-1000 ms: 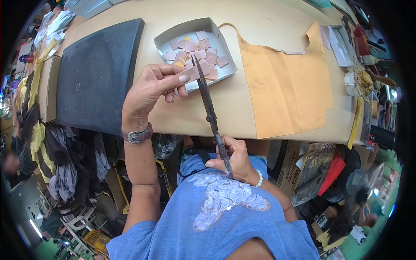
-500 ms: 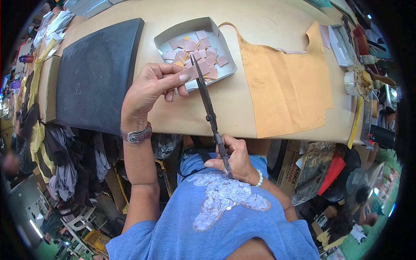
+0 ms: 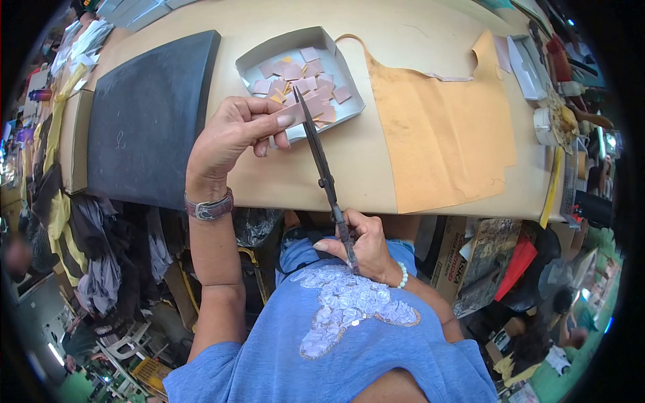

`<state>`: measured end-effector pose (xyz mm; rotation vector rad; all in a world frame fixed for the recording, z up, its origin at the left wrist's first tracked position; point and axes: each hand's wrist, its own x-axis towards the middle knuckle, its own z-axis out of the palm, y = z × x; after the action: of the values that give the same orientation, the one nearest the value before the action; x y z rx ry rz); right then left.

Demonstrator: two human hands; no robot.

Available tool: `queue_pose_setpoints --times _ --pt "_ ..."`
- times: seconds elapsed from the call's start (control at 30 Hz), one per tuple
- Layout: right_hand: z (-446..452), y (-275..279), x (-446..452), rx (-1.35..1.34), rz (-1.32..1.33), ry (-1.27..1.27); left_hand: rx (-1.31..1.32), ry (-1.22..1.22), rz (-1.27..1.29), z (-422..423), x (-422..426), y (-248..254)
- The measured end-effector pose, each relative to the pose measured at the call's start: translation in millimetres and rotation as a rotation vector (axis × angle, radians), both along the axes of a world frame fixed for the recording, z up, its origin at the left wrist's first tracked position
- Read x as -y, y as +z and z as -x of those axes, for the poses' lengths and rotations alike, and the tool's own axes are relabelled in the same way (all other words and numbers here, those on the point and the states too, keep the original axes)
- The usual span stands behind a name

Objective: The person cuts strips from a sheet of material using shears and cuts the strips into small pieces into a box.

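Note:
My left hand (image 3: 248, 127) pinches a pinkish strip (image 3: 292, 113) between thumb and fingers, over the near left side of a white cardboard box (image 3: 355, 87). Several small pink and tan cut pieces (image 3: 289, 70) lie loose in that box. Long dark scissors (image 3: 325, 178) are held by the handles in my right hand (image 3: 366, 248), close to my body. Their blades point away from me and cross the strip just right of my left fingertips. Whether the blades have cut into it is too small to tell.
A large black board (image 3: 151, 121) lies on the table (image 3: 282, 191) at left. A tan sheet of leather-like material (image 3: 443, 141) is spread at right. Farther right are a small white box (image 3: 527, 67) and a yellow strip (image 3: 551, 188) near the edge.
Both hands, the strip and the scissors stay in nearly the same place. The view has shifted very slightly, and the blades look a little closer together at the tips.

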<state>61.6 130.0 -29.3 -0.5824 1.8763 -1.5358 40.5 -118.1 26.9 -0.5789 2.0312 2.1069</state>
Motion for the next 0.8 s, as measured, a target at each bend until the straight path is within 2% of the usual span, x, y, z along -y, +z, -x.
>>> queue_pose_setpoints --times 0.63,0.8 --pt "-4 5 2 0.025 -0.011 -0.056 -0.007 0.089 -0.019 -12 8 -2" --pt "-11 -3 -1 0.114 -0.043 -0.08 -0.022 0.09 -0.001 -11 8 -4"
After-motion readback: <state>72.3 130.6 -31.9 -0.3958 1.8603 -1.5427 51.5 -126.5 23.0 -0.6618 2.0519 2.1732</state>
